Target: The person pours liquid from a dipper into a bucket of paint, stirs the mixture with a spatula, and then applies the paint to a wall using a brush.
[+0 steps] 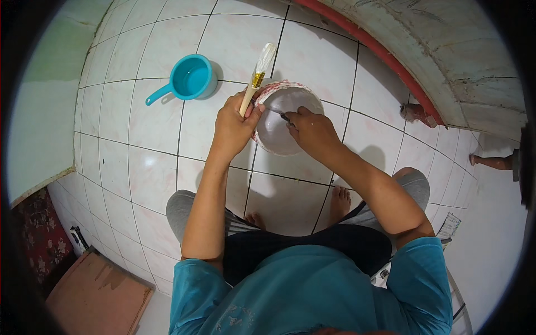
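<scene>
Upright in my left hand is a paintbrush with a pale wooden handle, a yellow metal ferrule and bristles coated in white. That hand is at the left rim of a round bucket, whose outside is smeared red and white and which holds whitish paint. My right hand grips the dark handle of a thin tool over the bucket's opening; its exact kind cannot be told. A turquoise plastic dipper with what looks like water in it stands on the tiles, left of the brush.
White floor tiles lie around the bucket. A wall with a red lower edge curves along the upper right. At the right rim another person's leg shows. A brown wooden board is at the lower left.
</scene>
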The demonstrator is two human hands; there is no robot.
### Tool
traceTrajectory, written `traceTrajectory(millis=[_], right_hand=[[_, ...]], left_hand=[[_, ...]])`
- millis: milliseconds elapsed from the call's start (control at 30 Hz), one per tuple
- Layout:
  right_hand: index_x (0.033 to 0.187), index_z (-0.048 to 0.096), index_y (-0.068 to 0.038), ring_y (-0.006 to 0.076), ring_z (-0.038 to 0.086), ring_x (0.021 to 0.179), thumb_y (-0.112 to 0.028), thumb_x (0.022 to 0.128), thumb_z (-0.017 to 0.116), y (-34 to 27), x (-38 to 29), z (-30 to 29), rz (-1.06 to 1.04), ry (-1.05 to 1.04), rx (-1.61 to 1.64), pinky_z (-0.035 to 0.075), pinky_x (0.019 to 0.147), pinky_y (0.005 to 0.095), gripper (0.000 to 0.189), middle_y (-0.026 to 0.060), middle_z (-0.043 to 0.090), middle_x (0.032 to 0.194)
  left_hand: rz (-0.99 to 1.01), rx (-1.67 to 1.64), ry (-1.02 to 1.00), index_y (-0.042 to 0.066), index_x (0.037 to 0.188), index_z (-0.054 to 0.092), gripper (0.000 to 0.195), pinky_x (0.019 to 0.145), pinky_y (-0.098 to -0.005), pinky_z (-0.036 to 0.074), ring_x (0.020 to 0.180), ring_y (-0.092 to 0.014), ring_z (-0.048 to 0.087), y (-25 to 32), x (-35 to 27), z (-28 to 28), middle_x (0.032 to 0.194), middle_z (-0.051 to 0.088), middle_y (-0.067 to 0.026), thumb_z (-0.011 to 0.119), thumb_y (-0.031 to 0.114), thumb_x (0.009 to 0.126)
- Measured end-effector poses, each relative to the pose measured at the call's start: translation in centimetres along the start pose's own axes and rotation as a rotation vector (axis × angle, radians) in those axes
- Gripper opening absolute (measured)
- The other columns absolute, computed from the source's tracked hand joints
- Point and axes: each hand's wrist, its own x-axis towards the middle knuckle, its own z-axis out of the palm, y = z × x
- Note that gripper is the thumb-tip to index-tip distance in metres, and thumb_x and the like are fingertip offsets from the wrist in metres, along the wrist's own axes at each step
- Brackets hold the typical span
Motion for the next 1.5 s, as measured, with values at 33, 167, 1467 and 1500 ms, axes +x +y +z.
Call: traceTrajectory(millis=[33,167,1467,1500], right_hand=[[0.113,0.071,-0.005,0.0338,0.069,0.081,-0.018,0.090,0.066,-0.1,-0.1,0.0,0.015,-0.017,-0.006,0.056,0.076,0.0443,0.026,0.0146,0.066,0.101],[0.113,0.071,-0.006,0.0329,0.069,0.085,-0.017,0.090,0.067,0.2,-0.1,-0.3,-0.041,-0.157,-0.048,0.056,0.077,0.0441,0.027,0.0145,0.065,0.100],[0.113,0.071,-0.006,0.0362,0.069,0.088,-0.017,0.089,0.064,2.1,-0.3,0.1,-0.300,-0.197,-0.426,0.055,0.083,0.0447,0.028,0.0184,0.067,0.099],[0.114,0.071,-0.006,0.0365,0.069,0.089,-0.018,0.088,0.064,1.8,-0.1,-0.1,-0.290,-0.231,-0.361,0.055,0.084,0.0447,0.029,0.0186,0.067,0.100]], left_hand=[[0.032,0.037,0.013,0.003,0.117,0.065,0.028,0.060,-0.0267,0.048,0.068,-0.009,0.055,0.0,0.0,0.0,0.080,0.055,-0.0008,0.072,0.016,0.093],[-0.011,0.013,-0.015,0.003,0.117,0.065,0.028,0.059,-0.0264,0.047,0.065,-0.009,0.052,0.2,0.0,-0.2,0.079,0.054,0.0001,0.072,0.015,0.093],[-0.125,-0.068,-0.132,-0.003,0.117,0.062,0.037,0.073,-0.0299,0.051,0.080,-0.013,0.060,-1.1,-1.6,-1.5,0.086,0.060,-0.0034,0.074,0.021,0.091],[-0.144,-0.105,-0.129,-0.003,0.120,0.060,0.035,0.074,-0.0290,0.051,0.080,-0.010,0.058,-1.1,-1.7,-1.6,0.083,0.055,0.0009,0.071,0.017,0.094]])
